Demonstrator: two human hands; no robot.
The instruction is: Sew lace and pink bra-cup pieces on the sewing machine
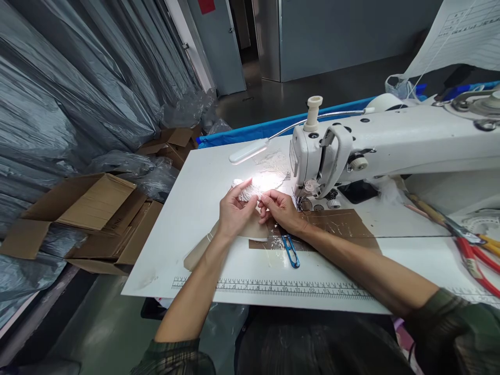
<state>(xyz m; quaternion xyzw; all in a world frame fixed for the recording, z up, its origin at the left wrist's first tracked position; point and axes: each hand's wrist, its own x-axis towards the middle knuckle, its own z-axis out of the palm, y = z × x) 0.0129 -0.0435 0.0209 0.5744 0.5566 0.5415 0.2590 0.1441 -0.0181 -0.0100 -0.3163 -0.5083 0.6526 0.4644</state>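
Item: white lace piece (pixel 261 183), small, lit hard by lamp; detail washed out by glare.
Left hand (pixel 233 211): fingers curled, thumb and forefinger pinching near edge of lace, wrist down on tan pattern pc (pixel 219 235).
Right hand (pixel 282 209): fingertips closed on same lace, meeting left fingertips at one spot; palm down on table (pixel 195 198).
Lace location: at and just beyond both pinches, flat on table, spreading away toward machine head.
Just right of grip: sewing machine (pixel 390 140), white; needle area beside right knuckles, not touching as far as visible.
Above grip: gooseneck lamp (pixel 250 151), head over far end of lace.
On top of machine head: thread spool (pixel 313 112), cream, upright.
Under right wrist/forearm: brown taped patch (pixel 339 224) on table.
Just behind right wrist, toward body: blue thread snips (pixel 291 251), lying flat, untouched.
Near table edge, below both forearms: printed ruler strip (pixel 273 286).
Far right of grip: red-handled tools (pixel 478 260), well apart.
Far left, off table, on floor: open cardboard boxes (pixel 89 219) against grey plastic sheeting (pixel 58 94).
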